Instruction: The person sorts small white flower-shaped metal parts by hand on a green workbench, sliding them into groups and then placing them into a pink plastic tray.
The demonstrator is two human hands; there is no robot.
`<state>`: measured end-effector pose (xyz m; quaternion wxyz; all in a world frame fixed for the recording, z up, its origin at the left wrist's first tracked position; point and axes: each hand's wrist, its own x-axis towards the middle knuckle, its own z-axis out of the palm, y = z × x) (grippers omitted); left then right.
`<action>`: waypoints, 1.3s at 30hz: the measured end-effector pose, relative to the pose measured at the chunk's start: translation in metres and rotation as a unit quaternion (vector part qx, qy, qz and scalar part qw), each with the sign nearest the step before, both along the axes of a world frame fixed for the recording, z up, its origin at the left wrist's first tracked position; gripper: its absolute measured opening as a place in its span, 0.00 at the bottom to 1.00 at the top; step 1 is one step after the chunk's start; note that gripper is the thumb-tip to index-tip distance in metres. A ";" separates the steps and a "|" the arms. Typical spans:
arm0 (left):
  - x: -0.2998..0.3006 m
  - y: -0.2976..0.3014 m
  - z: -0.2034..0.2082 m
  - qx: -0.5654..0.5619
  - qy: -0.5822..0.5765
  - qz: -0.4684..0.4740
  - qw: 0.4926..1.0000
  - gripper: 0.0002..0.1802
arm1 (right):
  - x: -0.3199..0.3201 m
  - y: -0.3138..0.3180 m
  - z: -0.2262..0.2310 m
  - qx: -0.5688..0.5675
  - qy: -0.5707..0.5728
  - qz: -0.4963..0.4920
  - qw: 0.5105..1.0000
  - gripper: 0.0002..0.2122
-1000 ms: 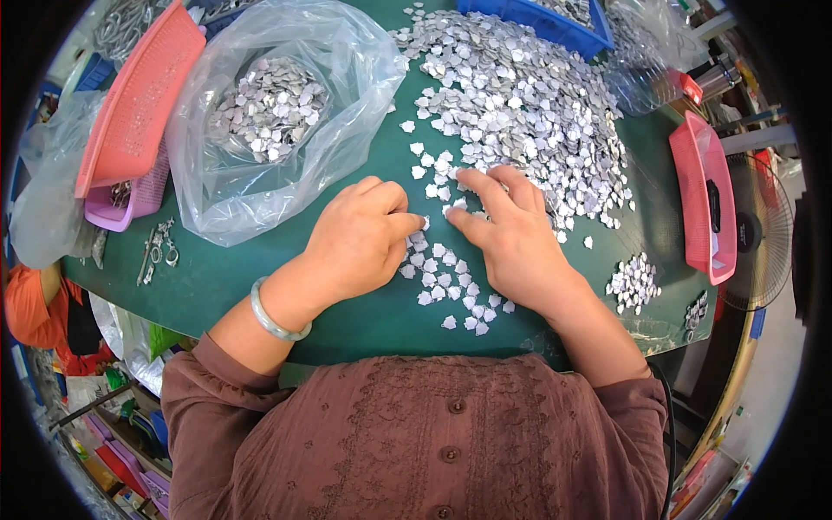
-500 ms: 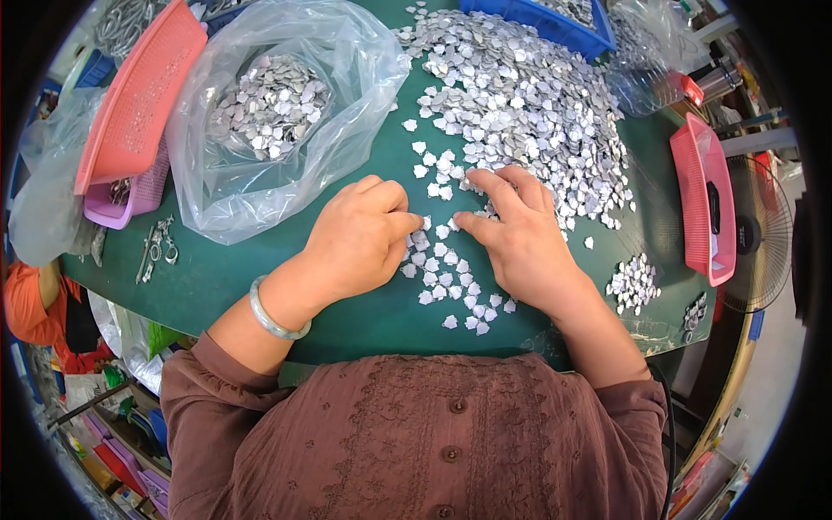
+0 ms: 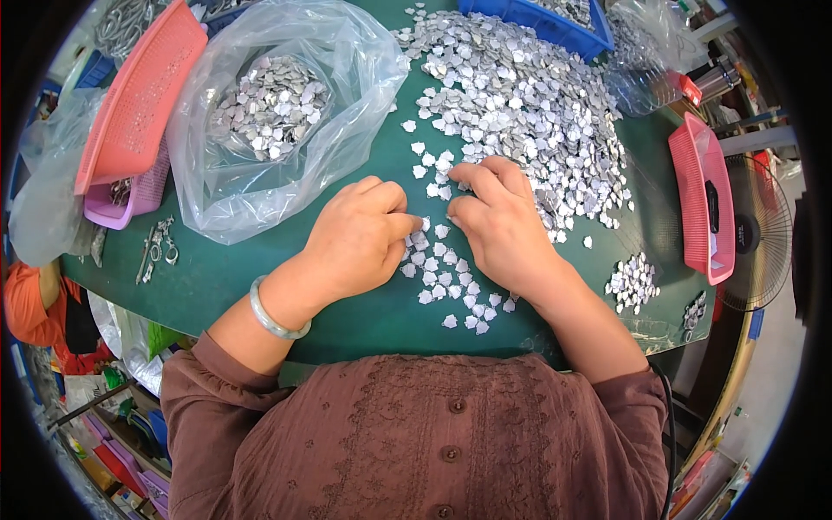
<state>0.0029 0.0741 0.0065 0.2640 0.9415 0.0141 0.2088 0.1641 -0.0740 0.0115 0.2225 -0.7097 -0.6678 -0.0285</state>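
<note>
My left hand [image 3: 362, 238] is closed, fingers curled, its thumb tip beside a small silver leaf-shaped metal piece [image 3: 425, 224]. Whatever lies inside its curl is hidden. My right hand [image 3: 503, 217] has index finger and thumb apart, the index fingertip touching the near left fringe of a large heap of similar metal pieces [image 3: 529, 104]. Below and between both hands lies a loose scatter of these flat pieces [image 3: 446, 279]. To the upper left, a clear plastic bag [image 3: 347, 113] stands open with more pieces [image 3: 273, 108] inside.
The green tabletop [image 3: 234, 277] carries a coral basket [image 3: 143, 104] over a purple one [image 3: 143, 195], metal clasps [image 3: 159, 247], a blue tray [image 3: 555, 30] and a small pile of pieces [image 3: 633, 283]. A pink basket [image 3: 700, 199] and a fan [image 3: 754, 234] stand right.
My right hand has shifted slightly up and left, its index fingertip now over the loose pieces at the heap's edge. My left hand stays put.
</note>
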 end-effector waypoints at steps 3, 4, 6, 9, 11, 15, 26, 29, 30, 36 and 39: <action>0.001 0.000 0.001 0.001 -0.001 0.001 1.000 0.16 | 0.002 0.001 -0.001 0.010 0.003 -0.008 1.000 0.05; 0.001 0.000 0.001 0.002 -0.002 0.004 1.000 0.16 | 0.002 0.001 -0.001 0.019 0.012 -0.011 1.000 0.06; 0.000 0.000 0.001 0.001 -0.003 0.007 1.000 0.17 | 0.006 -0.001 0.002 0.020 0.029 -0.028 0.999 0.08; 0.000 0.000 0.001 -0.003 -0.002 0.008 1.000 0.17 | 0.010 -0.005 0.005 0.018 0.044 -0.046 0.998 0.11; 0.000 0.000 0.001 -0.006 0.000 0.006 1.000 0.17 | 0.011 -0.007 0.005 0.016 0.043 -0.046 0.998 0.12; 0.000 0.000 0.001 -0.010 0.007 -0.002 1.000 0.16 | 0.006 -0.010 0.005 -0.021 0.014 -0.020 0.999 0.14; 0.011 0.003 -0.003 0.016 -0.014 0.045 0.999 0.22 | 0.002 -0.008 0.008 -0.049 -0.024 0.000 0.999 0.14; 0.014 0.002 -0.002 0.012 -0.007 0.053 0.999 0.21 | 0.001 -0.009 0.014 -0.069 -0.005 0.030 0.997 0.14; 0.015 0.002 -0.003 0.017 -0.003 0.046 0.999 0.21 | 0.003 -0.009 0.011 -0.065 -0.002 0.019 0.998 0.14; 0.011 0.004 -0.003 0.013 0.003 0.028 1.000 0.18 | 0.007 -0.004 0.017 -0.070 -0.002 0.025 0.997 0.14; 0.010 0.006 -0.003 -0.002 0.006 0.010 1.000 0.19 | 0.008 0.006 0.010 -0.043 -0.042 0.001 0.998 0.14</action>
